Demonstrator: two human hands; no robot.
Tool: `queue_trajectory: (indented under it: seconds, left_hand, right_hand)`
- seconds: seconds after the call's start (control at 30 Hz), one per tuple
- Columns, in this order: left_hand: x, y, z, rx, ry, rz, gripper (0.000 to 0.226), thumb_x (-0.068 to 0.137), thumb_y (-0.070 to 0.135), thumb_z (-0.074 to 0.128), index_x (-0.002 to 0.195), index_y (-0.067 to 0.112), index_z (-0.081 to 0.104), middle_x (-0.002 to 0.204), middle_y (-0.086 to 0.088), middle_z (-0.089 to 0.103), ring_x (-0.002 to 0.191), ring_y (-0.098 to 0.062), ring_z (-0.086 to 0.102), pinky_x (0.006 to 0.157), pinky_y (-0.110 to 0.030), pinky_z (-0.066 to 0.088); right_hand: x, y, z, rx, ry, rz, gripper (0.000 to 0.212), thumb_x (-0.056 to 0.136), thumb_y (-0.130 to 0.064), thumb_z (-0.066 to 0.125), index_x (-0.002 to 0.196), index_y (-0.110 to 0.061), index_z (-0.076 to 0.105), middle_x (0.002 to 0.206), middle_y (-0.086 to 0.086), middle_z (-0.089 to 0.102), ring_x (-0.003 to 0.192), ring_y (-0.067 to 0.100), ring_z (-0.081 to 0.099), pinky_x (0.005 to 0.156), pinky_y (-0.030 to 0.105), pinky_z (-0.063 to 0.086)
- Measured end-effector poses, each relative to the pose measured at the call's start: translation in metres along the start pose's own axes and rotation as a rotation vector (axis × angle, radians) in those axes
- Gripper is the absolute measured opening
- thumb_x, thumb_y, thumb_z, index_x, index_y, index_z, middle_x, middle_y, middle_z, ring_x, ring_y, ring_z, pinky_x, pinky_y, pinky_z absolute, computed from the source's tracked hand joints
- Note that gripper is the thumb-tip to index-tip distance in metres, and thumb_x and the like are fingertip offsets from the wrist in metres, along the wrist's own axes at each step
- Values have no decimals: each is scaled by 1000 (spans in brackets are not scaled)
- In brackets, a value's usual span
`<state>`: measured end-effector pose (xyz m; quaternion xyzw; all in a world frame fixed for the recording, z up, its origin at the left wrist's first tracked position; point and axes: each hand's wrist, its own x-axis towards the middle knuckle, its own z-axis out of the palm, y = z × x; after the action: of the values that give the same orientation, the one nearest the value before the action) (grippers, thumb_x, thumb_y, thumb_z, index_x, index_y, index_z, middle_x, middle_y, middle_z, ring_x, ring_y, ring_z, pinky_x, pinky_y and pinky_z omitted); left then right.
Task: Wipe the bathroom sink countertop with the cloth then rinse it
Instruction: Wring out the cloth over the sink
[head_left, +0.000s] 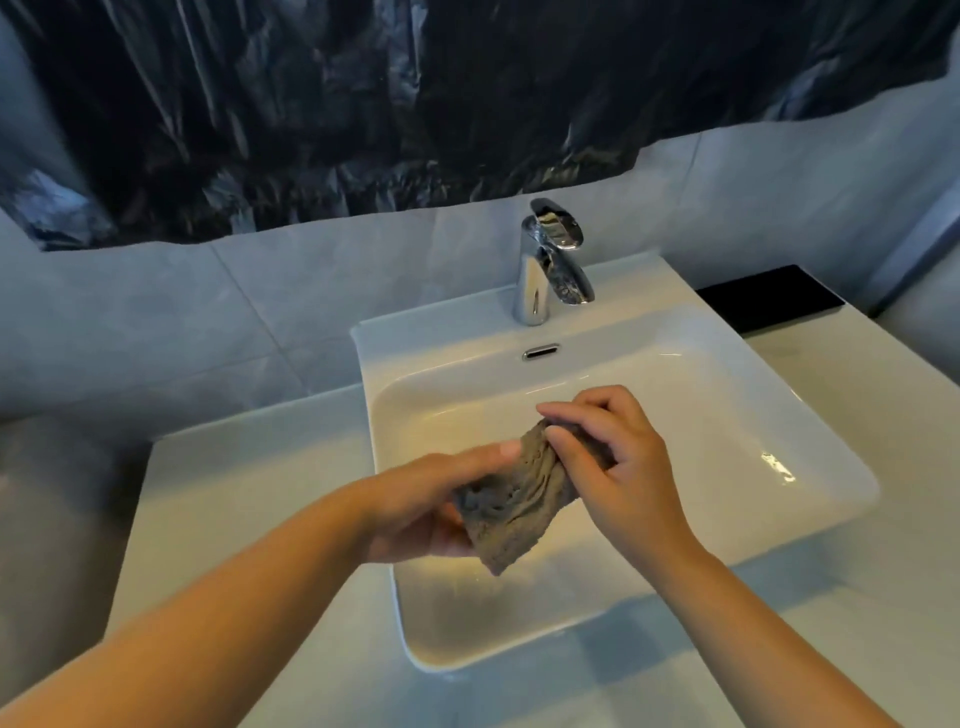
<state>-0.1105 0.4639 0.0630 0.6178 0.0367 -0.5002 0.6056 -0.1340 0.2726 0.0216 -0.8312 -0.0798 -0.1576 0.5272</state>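
So the cloth (511, 499) is a grey-brown, nubbly rag, bunched up and held in the air right over the middle of the sink (779, 395), not touching the basin. Both hands are on it. The left hand (426, 501) comes in from 8 o'clock, and its grip is closed on the lower end, thumb on top and fingers underneath. The right hand (623, 467) comes in from 4 o'clock, fingers curled and pinching the upper end. One corner of the rag dangles toward 6 o'clock.

My read: this is the rinse part, either wringing or getting ready to wet it. No water is coming out of the chrome tap (545, 265) at 12 o'clock as far as I can see, and its lever looks down. So the next move probably calls for freeing one hand to lift that lever while the other keeps the rag under the spout.

The pale table (249, 467) wraps around the basin. There's a black slab-like thing (769, 296) at 2 o'clock and a black plastic sheet (363, 104) hanging along the wall.

No brands, labels or readable writing anywhere, tap included.
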Motion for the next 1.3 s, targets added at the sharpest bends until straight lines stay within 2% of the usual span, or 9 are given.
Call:
queue_trajectory:
  seconds: [0.13,0.4,0.63,0.73,0.83,0.93,1.07,1.2,1.3]
  left_hand:
    - [19,3,16,178,-117,-19,42,80,30,72,114,12,55,104,-11,66,95,-19,63,92,-31,49]
    - [33,-3,25,605,88,165,17,88,40,61,89,25,54,71,5,55,62,-10,49,60,-19,43]
    - [35,-12,5,1381,440,253,45,93,51,45,127,23,35,108,-3,63,87,-21,59,75,-34,51]
    - [40,-20,-1,1548,502,368,57,95,46,43,143,25,20,111,-4,63,84,-21,60,71,-31,50]
    - [43,-22,-6,1680,523,480,44,96,38,44,137,27,31,100,-4,63,71,-17,52,58,-26,36]
    - [44,-26,-8,1624,534,497,32,97,38,43,127,28,41,98,-1,63,70,-14,50,57,-24,36]
    - [40,-25,-9,1010,455,340,22,95,42,46,111,29,53,93,3,64,80,-14,57,74,-32,51]
    - [29,-15,-8,315,193,251,18,97,32,48,90,15,48,65,-2,46,49,-10,35,46,-19,32]
    - [20,-8,-9,118,53,242,24,94,36,51,96,14,43,64,-3,40,50,-13,25,44,-18,25]
  right_hand:
    - [11,11,-12,-206,-9,-213,25,93,-26,55,110,-14,69,99,-2,51,92,4,53,72,10,47]
    - [38,39,-21,-388,-194,-266,32,96,-39,43,94,-19,68,93,-7,55,80,7,54,65,21,49]
    - [39,44,1,-420,-410,141,56,98,-48,31,66,-7,52,61,9,53,59,23,53,56,38,41]
    - [40,44,12,-341,-501,468,48,98,-39,34,64,-8,49,63,11,49,58,24,48,54,33,35]
    - [41,43,14,-146,-654,926,31,90,-33,37,68,-14,46,50,3,44,40,15,30,41,19,22]
    - [46,37,10,-46,-736,1032,36,93,-38,39,64,-16,44,44,-2,40,36,10,23,36,15,17]
    - [44,30,-2,-19,-539,591,46,95,-55,38,92,-13,58,64,3,55,45,15,46,44,23,39]
    - [18,34,-17,122,-241,345,34,91,-57,44,118,-39,51,109,-8,63,79,8,64,59,21,53]
    - [5,40,-12,175,-74,296,41,82,-68,37,117,-49,48,118,-18,58,102,6,62,68,21,55]
